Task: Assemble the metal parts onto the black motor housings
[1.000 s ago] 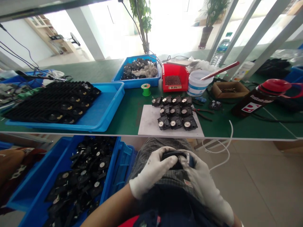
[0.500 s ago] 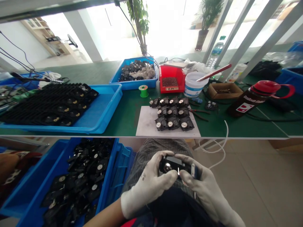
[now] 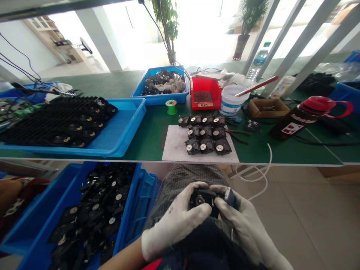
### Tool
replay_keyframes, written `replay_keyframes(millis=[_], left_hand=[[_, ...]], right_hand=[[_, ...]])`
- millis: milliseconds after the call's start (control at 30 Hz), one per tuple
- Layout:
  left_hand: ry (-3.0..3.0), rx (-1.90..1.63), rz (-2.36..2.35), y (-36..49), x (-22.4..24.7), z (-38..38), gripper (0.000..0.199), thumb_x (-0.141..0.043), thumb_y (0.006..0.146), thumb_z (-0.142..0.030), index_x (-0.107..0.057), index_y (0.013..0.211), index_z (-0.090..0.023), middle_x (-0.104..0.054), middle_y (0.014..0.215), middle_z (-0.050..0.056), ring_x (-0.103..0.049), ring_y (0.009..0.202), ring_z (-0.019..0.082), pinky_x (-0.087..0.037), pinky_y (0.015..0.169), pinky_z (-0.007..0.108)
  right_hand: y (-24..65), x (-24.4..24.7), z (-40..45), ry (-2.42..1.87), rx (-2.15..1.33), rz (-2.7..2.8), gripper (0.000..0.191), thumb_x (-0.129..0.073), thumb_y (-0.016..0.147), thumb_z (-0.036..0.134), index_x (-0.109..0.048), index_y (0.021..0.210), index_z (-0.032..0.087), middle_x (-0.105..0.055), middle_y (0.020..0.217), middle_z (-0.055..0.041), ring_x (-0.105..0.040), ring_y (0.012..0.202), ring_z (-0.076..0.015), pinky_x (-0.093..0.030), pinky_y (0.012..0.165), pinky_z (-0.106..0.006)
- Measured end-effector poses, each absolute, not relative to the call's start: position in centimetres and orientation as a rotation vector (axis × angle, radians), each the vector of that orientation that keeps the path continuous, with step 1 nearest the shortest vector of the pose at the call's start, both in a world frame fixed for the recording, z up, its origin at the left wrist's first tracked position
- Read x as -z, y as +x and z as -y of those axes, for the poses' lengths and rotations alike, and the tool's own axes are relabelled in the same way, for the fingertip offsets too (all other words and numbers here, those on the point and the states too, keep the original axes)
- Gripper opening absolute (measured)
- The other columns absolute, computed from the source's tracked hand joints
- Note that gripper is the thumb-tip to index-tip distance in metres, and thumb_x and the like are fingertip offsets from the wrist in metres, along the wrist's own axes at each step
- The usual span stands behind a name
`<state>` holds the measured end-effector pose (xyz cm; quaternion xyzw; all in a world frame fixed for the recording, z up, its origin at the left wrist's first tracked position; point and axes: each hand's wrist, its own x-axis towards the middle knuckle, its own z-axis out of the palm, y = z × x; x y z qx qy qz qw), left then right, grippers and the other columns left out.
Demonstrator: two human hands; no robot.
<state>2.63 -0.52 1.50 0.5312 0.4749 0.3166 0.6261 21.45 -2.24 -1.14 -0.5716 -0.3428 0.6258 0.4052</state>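
Note:
Both hands wear white gloves and meet over my lap. My left hand is closed around a black plastic mechanism with a round metal part on its face. At its right side is my right hand, closed, with a small blue-grey tool between thumb and fingers. Its fingertips touch or nearly touch the mechanism; the contact is partly hidden. On the bench ahead, several similar black mechanisms with silver discs stand in rows on a white sheet.
A blue tray of stacked black parts sits left on the bench. Below it, a blue crate holds loose mechanisms. Behind the sheet are a green solder spool, red bin, white tub, pliers and a dark bottle.
The mechanism has turned in my hands, and the white pin that stood out in front is less visible. The blue-grey tool in my right hand has tilted and risen slightly.

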Motion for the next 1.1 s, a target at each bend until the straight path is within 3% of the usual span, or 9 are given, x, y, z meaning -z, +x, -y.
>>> replay_keyframes(millis=[167, 433, 700, 1100], left_hand=[[1.177, -0.743, -1.115, 3.0, -1.6, 0.4, 0.049, -0.069, 0.075, -0.028, -0.063, 0.122, -0.018, -0.072, 0.118, 0.008, -0.064, 0.111, 0.027, -0.051, 0.097, 0.037], [1.245, -0.706, -1.152, 2.4, -1.4, 0.7, 0.054, -0.07, 0.073, -0.025, -0.062, 0.127, -0.019, -0.071, 0.12, 0.008, -0.064, 0.11, 0.027, -0.051, 0.096, 0.037], [1.318, -0.721, -1.147, 2.3, -2.0, 0.7, 0.056, -0.07, 0.072, -0.025, -0.062, 0.127, -0.017, -0.07, 0.12, 0.009, -0.065, 0.11, 0.027, -0.051, 0.099, 0.037], [1.591, -0.781, -1.248, 2.4, -0.7, 0.8, 0.05, -0.074, 0.065, -0.014, -0.068, 0.114, -0.018, -0.074, 0.107, 0.005, -0.07, 0.095, 0.023, -0.056, 0.089, 0.033]], right_hand=[[21.3, 0.3, 1.9, -1.495, -1.534, 0.916, 0.06, -0.087, 0.069, 0.058, -0.077, 0.113, 0.019, -0.08, 0.112, -0.0127, -0.073, 0.11, -0.0367, -0.058, 0.098, -0.047], [21.7, -0.4, 2.7, -1.578, -1.368, 1.154, 0.048, -0.084, 0.071, 0.043, -0.082, 0.113, 0.02, -0.082, 0.093, -0.0063, -0.078, 0.083, -0.0274, -0.065, 0.078, -0.035], [21.5, -0.8, 3.1, -1.509, -1.206, 1.312, 0.044, -0.078, 0.074, 0.035, -0.082, 0.116, 0.023, -0.082, 0.112, -0.0068, -0.078, 0.104, -0.0311, -0.064, 0.095, -0.039], [22.1, 0.3, 2.8, -1.501, -1.059, 1.613, 0.048, -0.072, 0.079, 0.033, -0.078, 0.124, 0.016, -0.082, 0.114, -0.0099, -0.081, 0.094, -0.0284, -0.066, 0.092, -0.036]])
